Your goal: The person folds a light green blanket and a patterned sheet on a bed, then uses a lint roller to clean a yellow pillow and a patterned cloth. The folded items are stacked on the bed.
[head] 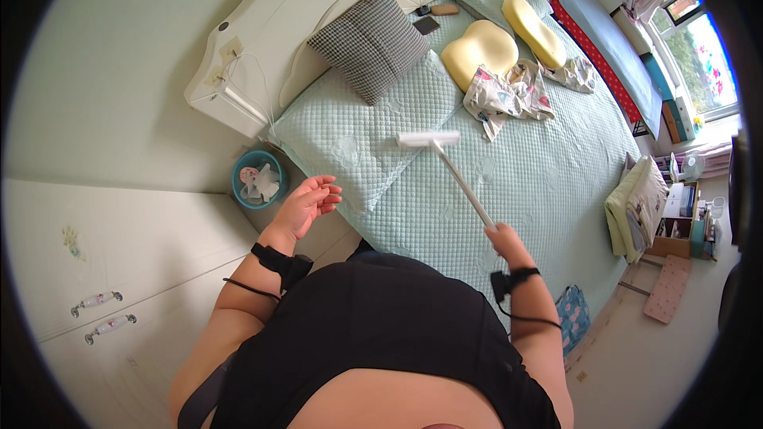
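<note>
My right hand (508, 244) grips the metal pole of a long-handled lint roller (464, 186). Its white roller head (429, 139), slightly blurred, is over the mint-green quilted bed cover (506, 190), at the edge of a matching quilted pillow (363, 125). Nothing is in my left hand (311, 202), which hovers by the bed's near left edge with the fingers loosely curled and apart. A houndstooth cushion (375, 42) lies on the quilted pillow. Farther across the bed are two bare yellow foam pillows (481, 52), with crumpled printed fabric (506, 95) beside them.
A blue waste bin (257, 180) holding crumpled white waste stands left of the bed. The white headboard (286, 18) bounds the far side, and a white cabinet (137, 238) is at left. Folded bedding (636, 208) sits by the right edge. A dark flat device (426, 25) lies near the headboard.
</note>
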The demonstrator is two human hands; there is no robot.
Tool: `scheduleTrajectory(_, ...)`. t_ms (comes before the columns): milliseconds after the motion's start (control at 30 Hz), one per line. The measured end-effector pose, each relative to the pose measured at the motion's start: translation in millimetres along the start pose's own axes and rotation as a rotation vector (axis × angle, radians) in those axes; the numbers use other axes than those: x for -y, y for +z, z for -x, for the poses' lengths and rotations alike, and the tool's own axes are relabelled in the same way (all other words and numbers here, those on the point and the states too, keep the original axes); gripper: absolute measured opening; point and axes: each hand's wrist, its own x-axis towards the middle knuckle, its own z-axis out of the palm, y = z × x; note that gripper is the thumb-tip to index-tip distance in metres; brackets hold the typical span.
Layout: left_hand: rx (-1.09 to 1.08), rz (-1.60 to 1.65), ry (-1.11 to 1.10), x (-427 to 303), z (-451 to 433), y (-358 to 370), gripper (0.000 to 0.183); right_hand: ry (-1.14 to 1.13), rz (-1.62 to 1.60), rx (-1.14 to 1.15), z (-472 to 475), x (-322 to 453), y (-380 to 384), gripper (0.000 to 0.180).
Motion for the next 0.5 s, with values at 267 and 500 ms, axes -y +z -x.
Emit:
scheduleTrajectory(267,-0.039,-0.038,-0.091,0,-5,-21,0.03,-0.186,0.089,0.079,85,8,-13,0.039)
scheduleTrajectory(500,-0.044,-0.019,-0.08,0,3,-35,0.028,-0.395,0.193,0.069,-4,154,72,0.041)
